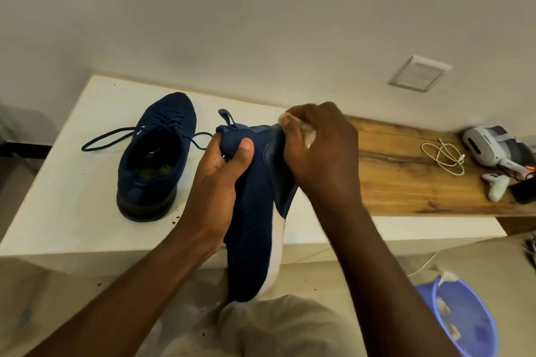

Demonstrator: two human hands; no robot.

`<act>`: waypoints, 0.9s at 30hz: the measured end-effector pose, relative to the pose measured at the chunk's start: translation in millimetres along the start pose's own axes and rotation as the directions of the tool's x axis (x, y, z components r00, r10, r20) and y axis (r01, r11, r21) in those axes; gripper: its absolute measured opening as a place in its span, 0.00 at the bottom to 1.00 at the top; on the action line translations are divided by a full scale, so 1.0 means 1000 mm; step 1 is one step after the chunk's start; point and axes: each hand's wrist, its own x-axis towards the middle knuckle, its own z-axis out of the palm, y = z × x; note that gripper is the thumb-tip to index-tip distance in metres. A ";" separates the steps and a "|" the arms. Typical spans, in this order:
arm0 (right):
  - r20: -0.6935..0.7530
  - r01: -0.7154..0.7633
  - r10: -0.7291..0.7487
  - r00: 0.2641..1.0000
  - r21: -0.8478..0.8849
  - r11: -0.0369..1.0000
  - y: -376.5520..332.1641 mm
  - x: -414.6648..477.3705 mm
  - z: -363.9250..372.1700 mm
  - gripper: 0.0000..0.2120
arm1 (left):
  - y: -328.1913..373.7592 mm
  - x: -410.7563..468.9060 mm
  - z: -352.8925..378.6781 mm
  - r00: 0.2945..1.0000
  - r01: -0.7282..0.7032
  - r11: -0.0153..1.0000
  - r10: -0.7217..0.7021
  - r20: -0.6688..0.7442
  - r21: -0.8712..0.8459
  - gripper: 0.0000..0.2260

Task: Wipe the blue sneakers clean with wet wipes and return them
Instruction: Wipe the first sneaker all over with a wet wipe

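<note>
Seemingly midway, the left hand (220,174) has its grip clamped round the collar of one blue sneaker (252,226) held off the worktop (72,182) while the right hand (322,151) pinches a wet wipe (309,136) against its heel, the other sneaker (156,153) sitting on that worktop, neither returned yet.

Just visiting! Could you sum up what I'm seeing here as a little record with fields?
held sneaker: blue, gripped near its collar by the left hand
right hand: presses a wet wipe against its heel end
other sneaker: on the white table, laces loose
blue bin: lower right, used wipes inside
wooden shelf: cable, headset, controller
</note>
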 end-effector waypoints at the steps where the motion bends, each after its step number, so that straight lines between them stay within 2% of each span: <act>1: -0.025 0.042 -0.042 0.999 0.007 0.999 -0.001 -0.013 -0.002 0.03 | 0.001 0.000 0.000 1.000 0.003 1.000 -0.003 -0.006 -0.017 0.08; 5: -0.016 0.001 0.001 1.000 0.105 0.995 -0.001 -0.064 -0.006 0.05 | 0.002 -0.001 -0.001 1.000 0.005 0.999 -0.006 -0.023 -0.033 0.08; 9: -0.073 -0.032 0.041 0.997 0.119 0.992 0.004 -0.029 -0.005 0.03 | 0.001 -0.005 0.003 1.000 -0.021 0.999 0.021 -0.009 0.032 0.07; 11: -0.042 -0.053 0.057 0.997 0.101 0.993 0.003 -0.011 -0.007 0.05 | 0.001 -0.007 0.003 0.999 -0.050 0.997 0.051 -0.011 0.061 0.06; 16: -0.026 0.075 -0.072 0.997 0.142 0.987 0.002 -0.056 -0.012 0.04 | 0.011 -0.004 0.001 0.996 -0.069 0.998 0.068 -0.051 -0.013 0.08; 19: -0.087 0.153 -0.144 0.986 0.113 0.982 0.009 -0.061 -0.014 0.05 | 0.016 -0.002 0.004 0.996 -0.088 0.996 0.087 -0.027 -0.029 0.09; 23: -0.240 0.168 -0.135 0.961 0.120 0.979 -0.003 -0.012 -0.021 0.04 | 0.023 -0.010 0.009 0.990 -0.136 0.991 0.137 0.043 -0.016 0.08; 27: -0.180 0.161 -0.139 0.974 0.115 0.980 -0.008 -0.011 -0.026 0.04 | 0.024 -0.016 0.008 0.978 -0.182 0.983 0.180 0.110 0.015 0.10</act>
